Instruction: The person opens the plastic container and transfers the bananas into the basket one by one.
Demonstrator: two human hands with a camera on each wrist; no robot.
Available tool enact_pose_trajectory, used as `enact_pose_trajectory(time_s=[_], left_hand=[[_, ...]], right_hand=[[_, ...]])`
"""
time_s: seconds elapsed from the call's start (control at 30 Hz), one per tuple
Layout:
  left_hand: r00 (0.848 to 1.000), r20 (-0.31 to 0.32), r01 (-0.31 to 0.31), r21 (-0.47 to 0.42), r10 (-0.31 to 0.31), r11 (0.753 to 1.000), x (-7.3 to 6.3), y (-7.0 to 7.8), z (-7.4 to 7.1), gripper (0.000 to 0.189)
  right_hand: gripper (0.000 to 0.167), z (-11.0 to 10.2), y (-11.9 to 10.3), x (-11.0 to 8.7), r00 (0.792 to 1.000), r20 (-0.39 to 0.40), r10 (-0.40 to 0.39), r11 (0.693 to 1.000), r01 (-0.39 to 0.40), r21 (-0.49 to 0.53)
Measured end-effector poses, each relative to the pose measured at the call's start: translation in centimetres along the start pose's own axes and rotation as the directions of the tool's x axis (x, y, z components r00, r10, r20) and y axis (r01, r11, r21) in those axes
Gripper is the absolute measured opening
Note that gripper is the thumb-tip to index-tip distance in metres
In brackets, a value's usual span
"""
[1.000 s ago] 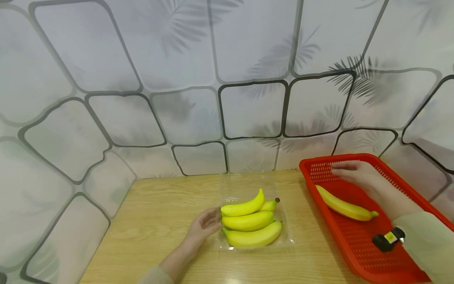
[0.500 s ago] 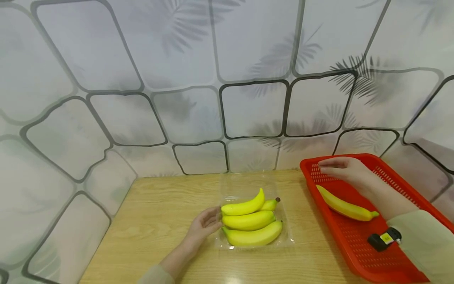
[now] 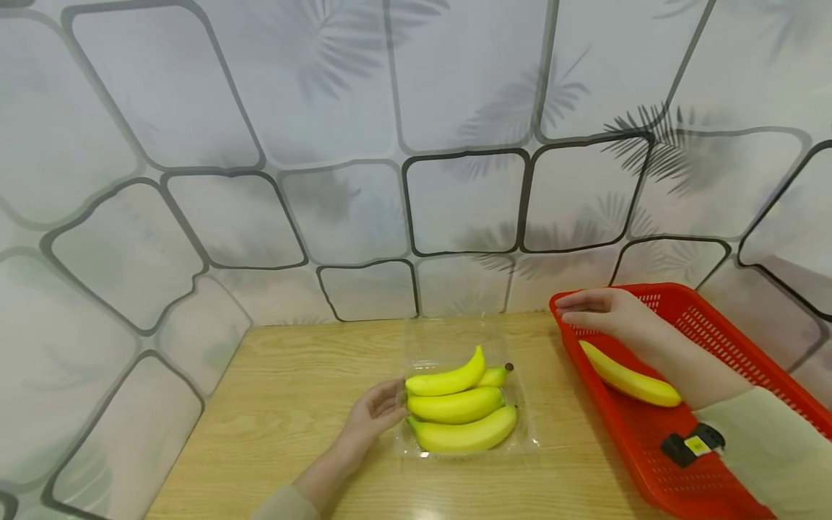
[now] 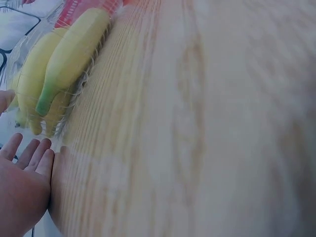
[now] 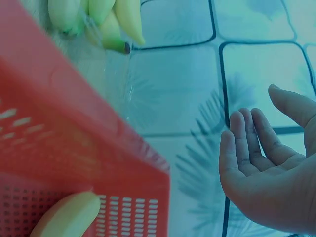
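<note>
Several yellow bananas (image 3: pixel 455 405) lie stacked in a clear plastic clamshell box (image 3: pixel 529 433), whose lid (image 3: pixel 451 338) is folded back toward the wall. At the box's left side is my left hand (image 3: pixel 369 417), fingers relaxed and nearly straight, by the box wall; whether they touch it I cannot tell. One more banana (image 3: pixel 629 375) lies in a red plastic basket (image 3: pixel 624 440) on the right. Above that basket's back left corner hovers my right hand (image 3: pixel 601 309), holding nothing, its fingers extended and slightly bent in the right wrist view.
A wood-grain table (image 3: pixel 292 383) carries the box and basket. Behind it rises a patterned wall (image 3: pixel 344 209), close to the basket's back end. The basket's raised left rim (image 3: pixel 601 404) stands between the single banana and the box.
My right hand has moved left over the basket, from above its middle to its back left corner. The left hand, the box and the bananas stay where they were.
</note>
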State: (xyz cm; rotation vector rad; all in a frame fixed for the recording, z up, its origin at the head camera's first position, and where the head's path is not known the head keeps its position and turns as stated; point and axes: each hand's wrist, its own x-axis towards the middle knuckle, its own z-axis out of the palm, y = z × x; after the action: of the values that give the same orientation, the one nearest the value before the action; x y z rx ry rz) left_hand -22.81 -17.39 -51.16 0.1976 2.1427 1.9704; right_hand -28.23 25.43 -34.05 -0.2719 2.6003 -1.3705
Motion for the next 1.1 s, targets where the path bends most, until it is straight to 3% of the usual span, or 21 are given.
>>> enact_pose_trajectory(time_s=[0.5,1.1], left_hand=[[1.000,-0.002,0.000,0.001,0.000,1.000,-0.4,0.3,0.1,0.064],[1.000,-0.009,-0.001,0.014,0.001,1.000,-0.4,0.4,0.2,0.064]], right_hand=[[0.046,2.7,-2.1,-0.4,0.992,0.077,-0.102,0.992,0.096,0.082],[0.041,5.3,-4.3,0.4,0.978,0.158,-0.137,0.982,0.113,0.150]])
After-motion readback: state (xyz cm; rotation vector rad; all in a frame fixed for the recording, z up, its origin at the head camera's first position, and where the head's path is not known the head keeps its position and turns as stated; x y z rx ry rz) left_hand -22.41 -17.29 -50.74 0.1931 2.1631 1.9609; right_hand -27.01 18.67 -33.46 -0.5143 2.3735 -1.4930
